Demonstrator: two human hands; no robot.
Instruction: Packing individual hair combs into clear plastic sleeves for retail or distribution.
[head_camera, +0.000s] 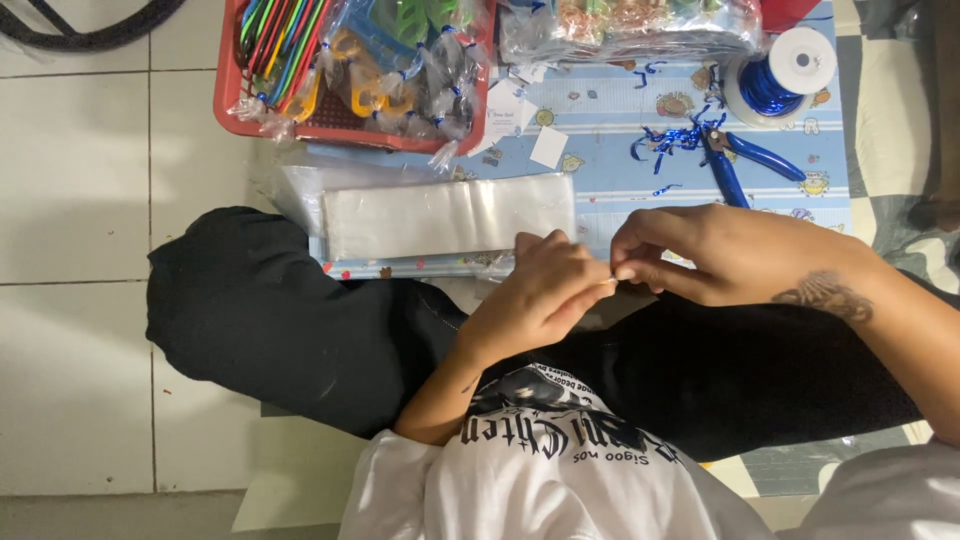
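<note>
Left hand (545, 290) and right hand (700, 255) meet fingertip to fingertip at the mat's (620, 110) near edge, pinching something small; what it is cannot be told. Unfilled bags (445, 215) lie stacked beside. Tied packets fill the red basket (232, 95) at the far corner. Cutters (745, 160), wire spool (780, 75) stand by: judged midway.

Both hands meet over the lap, fingertips pinched together at one spot. Left hand (540, 290) curls in from below with its forearm bent up from the chest, right hand (720, 250) reaches across from the right (tattoo on that wrist), fingers tucked.
</note>
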